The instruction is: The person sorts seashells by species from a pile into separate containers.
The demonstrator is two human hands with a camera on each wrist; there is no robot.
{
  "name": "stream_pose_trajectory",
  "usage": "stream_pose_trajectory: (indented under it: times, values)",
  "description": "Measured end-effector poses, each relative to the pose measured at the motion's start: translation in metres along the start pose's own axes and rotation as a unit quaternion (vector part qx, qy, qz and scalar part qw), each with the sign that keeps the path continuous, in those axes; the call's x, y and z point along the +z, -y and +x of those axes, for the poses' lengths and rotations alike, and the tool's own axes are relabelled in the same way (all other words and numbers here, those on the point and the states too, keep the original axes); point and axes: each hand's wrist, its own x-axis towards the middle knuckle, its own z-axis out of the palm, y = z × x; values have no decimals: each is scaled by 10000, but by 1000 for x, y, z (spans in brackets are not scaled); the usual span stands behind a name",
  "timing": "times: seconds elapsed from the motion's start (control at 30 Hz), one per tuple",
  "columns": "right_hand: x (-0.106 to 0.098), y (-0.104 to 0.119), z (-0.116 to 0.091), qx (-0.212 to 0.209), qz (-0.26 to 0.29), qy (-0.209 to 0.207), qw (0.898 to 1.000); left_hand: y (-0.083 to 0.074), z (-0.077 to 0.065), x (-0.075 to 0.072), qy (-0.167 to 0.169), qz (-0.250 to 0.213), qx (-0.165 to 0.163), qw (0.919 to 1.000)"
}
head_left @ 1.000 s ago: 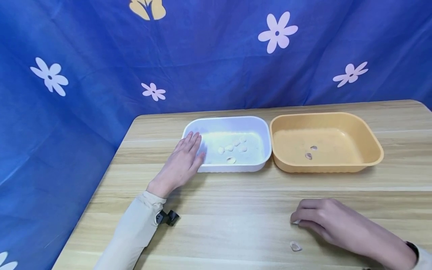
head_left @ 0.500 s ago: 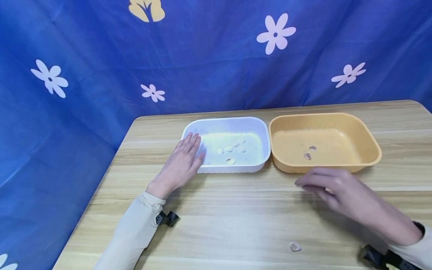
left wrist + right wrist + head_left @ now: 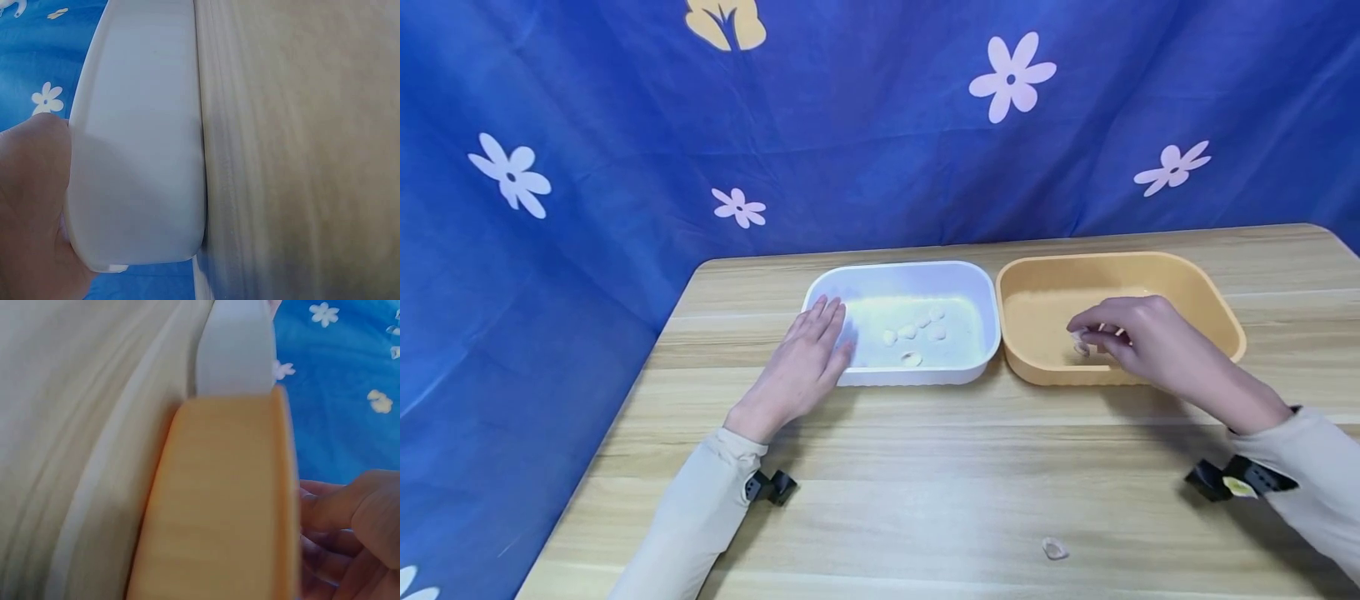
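Note:
My left hand (image 3: 801, 358) rests on the left end of the white tray (image 3: 917, 377), fingers straight over its rim; the left wrist view has this hand (image 3: 34, 206) at the tray's near wall. Several pale seashells (image 3: 912, 358) lie in that tray. Over the yellow-orange tray (image 3: 1067, 377), my right hand (image 3: 1150, 333) pinches a small seashell (image 3: 1077, 335) low above the floor, overlapping a shell lying there. In the right wrist view, the tray wall hides the fingertips of my right hand (image 3: 350, 531). A single shell (image 3: 1055, 548) lies on the table near the front.
Both trays stand side by side on the wood-grain table (image 3: 910, 467), near its back edge. A blue flowered curtain (image 3: 865, 125) hangs behind and to the left. Black wrist cameras (image 3: 1210, 481) project from the sleeves.
From the table's front right, my right hand has lifted with a seashell and moved up and back over the yellow-orange tray. My left hand stays on the white tray.

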Motion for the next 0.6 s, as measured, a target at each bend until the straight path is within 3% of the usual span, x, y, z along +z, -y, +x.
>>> stream_pose_trajectory:
  times: [0.27, 0.6]
  values:
    - [19, -25, 18, 964, 298, 1016, 9897, 0, -1, 0, -20, 7, -5, 10000]
    - [25, -30, 26, 1399, 263, 1513, 9782, 0, -1, -1, 17, -10, -5, 10000]
